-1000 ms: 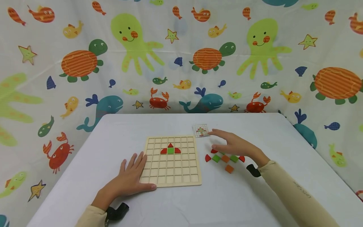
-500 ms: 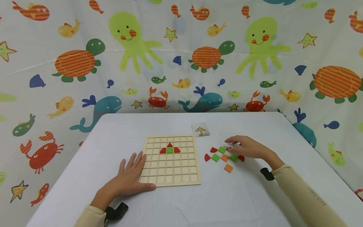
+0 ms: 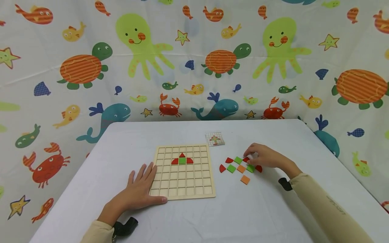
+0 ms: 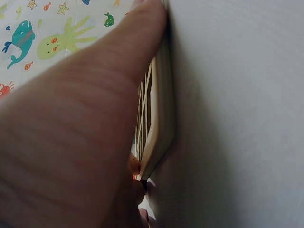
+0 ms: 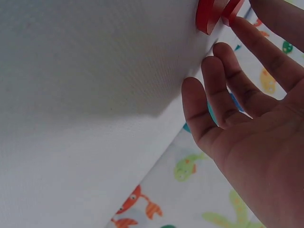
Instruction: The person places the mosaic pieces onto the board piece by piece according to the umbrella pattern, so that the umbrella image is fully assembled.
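Note:
My left hand [image 3: 138, 190] lies with straight, spread fingers on the left edge and near corner of a wooden grid board [image 3: 194, 175]. In the left wrist view, the thumb runs along the edge of the board [image 4: 159, 104]. On the board, a green square [image 3: 182, 161] has a red triangle [image 3: 182, 155] above it and red quarter-circles on both sides. My right hand [image 3: 267, 156] pinches a red quarter-circle tile [image 3: 245, 159] among loose tiles. In the right wrist view, the index fingertip meets that red tile [image 5: 232, 13], while the other fingers stay loosely bent.
Around the right hand lie green squares [image 3: 231, 168], orange squares [image 3: 245, 180] and more red quarter-circles [image 3: 222, 168]. A small pattern card [image 3: 214, 139] lies beyond the board's far right corner. Behind the white table [image 3: 136, 135] hangs a sea-animal curtain [image 3: 194, 33].
My right hand has moved from beside the pattern card right and down to the loose tiles, its fingers closing at a red one. The left hand stays on the board.

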`<act>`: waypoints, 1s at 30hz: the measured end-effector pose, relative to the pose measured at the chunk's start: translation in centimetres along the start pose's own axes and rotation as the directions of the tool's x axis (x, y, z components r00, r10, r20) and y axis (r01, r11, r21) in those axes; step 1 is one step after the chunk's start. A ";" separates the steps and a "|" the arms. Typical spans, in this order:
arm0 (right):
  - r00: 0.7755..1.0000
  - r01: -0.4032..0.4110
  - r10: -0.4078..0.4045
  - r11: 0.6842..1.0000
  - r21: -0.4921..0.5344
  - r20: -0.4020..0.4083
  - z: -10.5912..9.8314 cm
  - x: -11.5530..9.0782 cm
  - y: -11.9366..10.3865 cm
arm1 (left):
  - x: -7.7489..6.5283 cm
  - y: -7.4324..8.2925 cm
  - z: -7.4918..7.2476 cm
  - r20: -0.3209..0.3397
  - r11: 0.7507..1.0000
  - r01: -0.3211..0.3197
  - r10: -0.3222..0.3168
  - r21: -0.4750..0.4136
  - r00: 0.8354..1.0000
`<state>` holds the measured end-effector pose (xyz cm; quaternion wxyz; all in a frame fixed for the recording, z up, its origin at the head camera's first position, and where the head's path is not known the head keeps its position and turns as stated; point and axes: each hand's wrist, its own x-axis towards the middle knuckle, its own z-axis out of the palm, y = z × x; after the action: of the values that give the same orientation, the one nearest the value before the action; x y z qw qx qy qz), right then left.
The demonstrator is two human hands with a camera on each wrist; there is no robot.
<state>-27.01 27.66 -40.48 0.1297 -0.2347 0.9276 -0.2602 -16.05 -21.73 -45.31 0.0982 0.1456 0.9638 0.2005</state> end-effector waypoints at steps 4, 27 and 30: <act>1.000 0.010 -0.010 1.000 -0.014 0.001 0.0 0.5 0.1 | -0.1 0.0 -0.1 -0.002 1.000 0.003 -0.003 0.000 1.000; 0.998 -0.057 0.058 0.998 -0.035 0.034 -0.3 2.1 -0.4 | -0.1 0.1 -0.3 0.015 1.000 0.012 -0.012 -0.014 1.000; 0.999 -0.043 0.043 0.999 -0.031 0.003 -0.7 2.2 -0.1 | -0.1 0.2 -0.3 0.024 1.000 0.016 -0.016 -0.018 1.000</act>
<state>-29.06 26.76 -40.09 0.1330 -0.2171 0.9362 -0.2424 -15.99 -21.69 -45.00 0.1126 0.1394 0.9619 0.2065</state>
